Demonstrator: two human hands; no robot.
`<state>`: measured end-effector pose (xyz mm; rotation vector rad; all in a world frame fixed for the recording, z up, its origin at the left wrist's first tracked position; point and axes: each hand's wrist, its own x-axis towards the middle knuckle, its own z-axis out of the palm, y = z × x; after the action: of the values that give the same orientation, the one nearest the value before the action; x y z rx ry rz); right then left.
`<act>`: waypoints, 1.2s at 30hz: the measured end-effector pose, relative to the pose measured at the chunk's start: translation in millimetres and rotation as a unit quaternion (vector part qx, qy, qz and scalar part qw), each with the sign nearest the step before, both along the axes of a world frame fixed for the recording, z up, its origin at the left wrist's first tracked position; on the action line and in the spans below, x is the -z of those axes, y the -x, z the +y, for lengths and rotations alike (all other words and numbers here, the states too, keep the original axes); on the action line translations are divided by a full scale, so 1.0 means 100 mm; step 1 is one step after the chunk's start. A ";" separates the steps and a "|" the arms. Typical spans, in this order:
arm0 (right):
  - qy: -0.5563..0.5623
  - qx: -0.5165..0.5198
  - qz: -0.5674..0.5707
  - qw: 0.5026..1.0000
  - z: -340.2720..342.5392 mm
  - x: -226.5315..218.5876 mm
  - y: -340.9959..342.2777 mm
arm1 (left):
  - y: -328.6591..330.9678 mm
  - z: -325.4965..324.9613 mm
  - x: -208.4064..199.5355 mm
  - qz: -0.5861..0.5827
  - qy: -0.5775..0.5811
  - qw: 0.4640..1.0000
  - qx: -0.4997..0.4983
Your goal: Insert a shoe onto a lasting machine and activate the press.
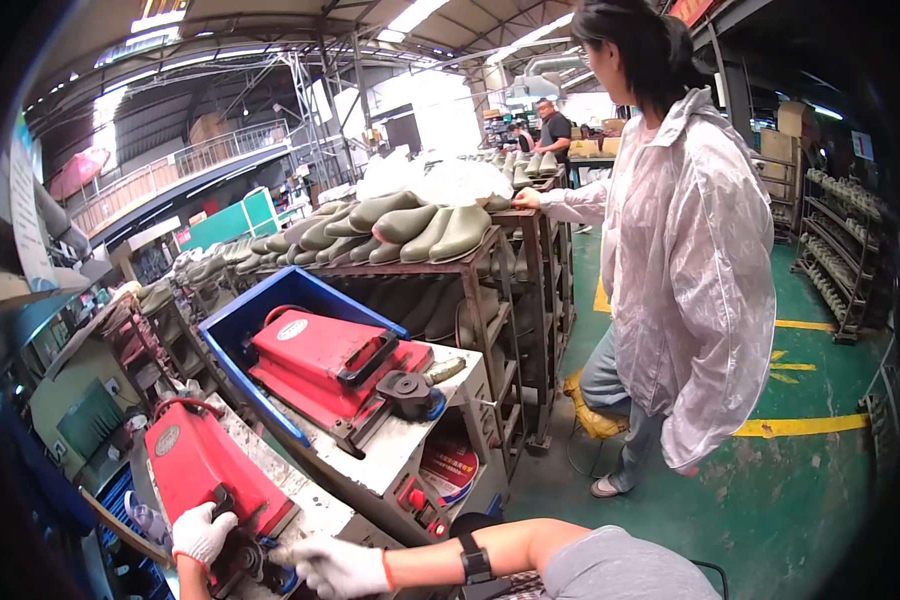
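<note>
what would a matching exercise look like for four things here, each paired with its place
Things:
1. left hand
2. right hand
3. blue bin
4. olive green boots

Places:
A. lying in rows on top of the metal rack
B. around the rear red machine, on the workbench
C. on the lower end of the near red machine
D. just right of that machine's dark mechanism, wrist strap behind it

Pairs: 1-C, 2-D, 3-B, 4-A
</note>
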<state>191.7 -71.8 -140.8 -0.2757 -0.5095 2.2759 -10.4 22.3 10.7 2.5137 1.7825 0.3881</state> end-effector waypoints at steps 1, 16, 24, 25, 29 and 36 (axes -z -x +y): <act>0.049 0.029 0.012 0.998 0.02 0.02 -0.17 | 0.00 0.00 0.01 0.005 -0.001 1.000 -0.003; -0.300 0.443 -0.830 0.156 0.17 -0.87 -3.17 | -0.01 -0.01 0.04 -0.002 -0.036 0.999 -0.011; -0.250 0.362 -0.870 0.223 0.60 -0.82 -3.44 | -0.02 -0.03 0.03 -0.018 -0.036 0.999 -0.016; -0.260 0.369 -0.865 0.221 0.63 -0.80 -3.46 | -0.02 -0.03 0.03 -0.013 -0.038 0.999 -0.019; -0.253 0.390 -0.863 0.197 0.67 -0.69 -3.48 | -0.03 0.00 0.06 0.001 -0.049 0.999 -0.023; -0.252 0.391 -0.865 0.187 0.71 -0.68 -3.47 | 0.00 0.03 0.12 -0.006 -0.069 0.998 -0.011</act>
<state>538.9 -0.6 -72.9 -2.0814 -1.4907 -0.3428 -10.8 25.3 -1.1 2.5754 1.8417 0.5438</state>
